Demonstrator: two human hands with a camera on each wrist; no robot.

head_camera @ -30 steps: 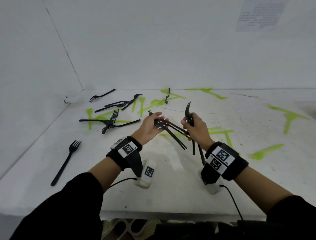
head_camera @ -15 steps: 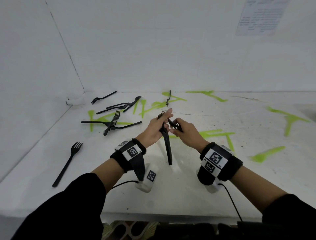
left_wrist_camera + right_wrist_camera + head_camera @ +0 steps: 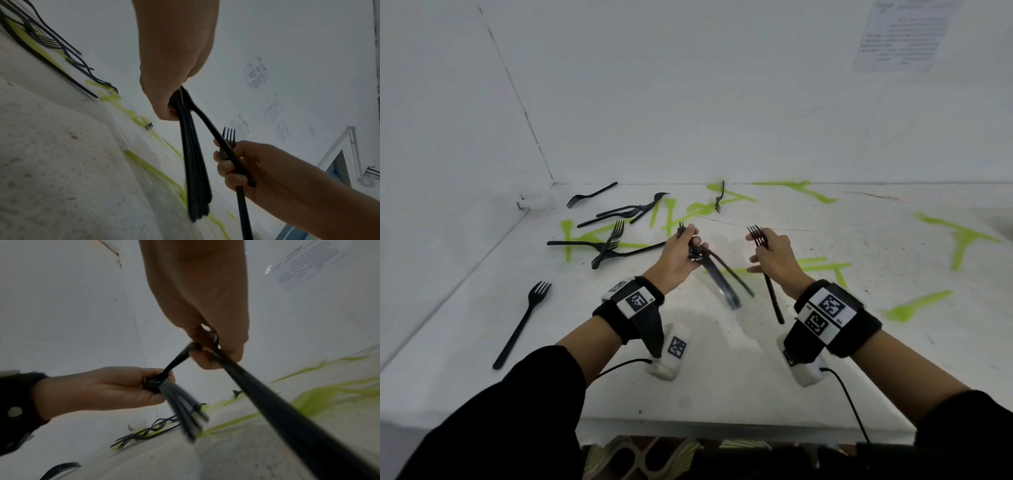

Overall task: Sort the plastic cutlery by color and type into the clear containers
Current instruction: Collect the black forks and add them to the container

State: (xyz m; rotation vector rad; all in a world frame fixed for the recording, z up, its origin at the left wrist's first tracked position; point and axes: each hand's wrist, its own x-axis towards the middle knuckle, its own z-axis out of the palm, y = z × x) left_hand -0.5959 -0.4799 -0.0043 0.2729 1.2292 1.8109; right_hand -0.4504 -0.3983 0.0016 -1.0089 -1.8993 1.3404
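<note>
Hands have split apart since half a second ago, when they met at mid-bench over the forks; left hand (image 3: 677, 255) now grips a bundle of black plastic forks (image 3: 717, 275) by the necks, handles fanning down and right; right hand (image 3: 774, 255) is curled round a single black plastic fork (image 3: 768, 274), tines up, handle hanging toward the white bench (image 3: 722, 359); the two hands are near, not touching; in the wrist views one handle from the bundle crosses in front of the right hand's fingers, can't tell if it touches.

Risks, as I judge: bundle is loosely fanned, so a handle could slide out if the left grip relaxes; that stray handle could snag the single fork when it gets added; the remaining forks are crossed over each other, so lifting one may drag another.

Still to sort: loose black plastic forks (image 3: 606, 245) lie crossed at the back left over pale green plastic cutlery (image 3: 566, 236); one lone black fork (image 3: 522, 323) near the left edge; a green plastic fork (image 3: 916, 306) lies well right; no clear containers in view, so drop-off spot unknown.

Pose: both forearms reach forward, backs of hands up, held above the bench.
</note>
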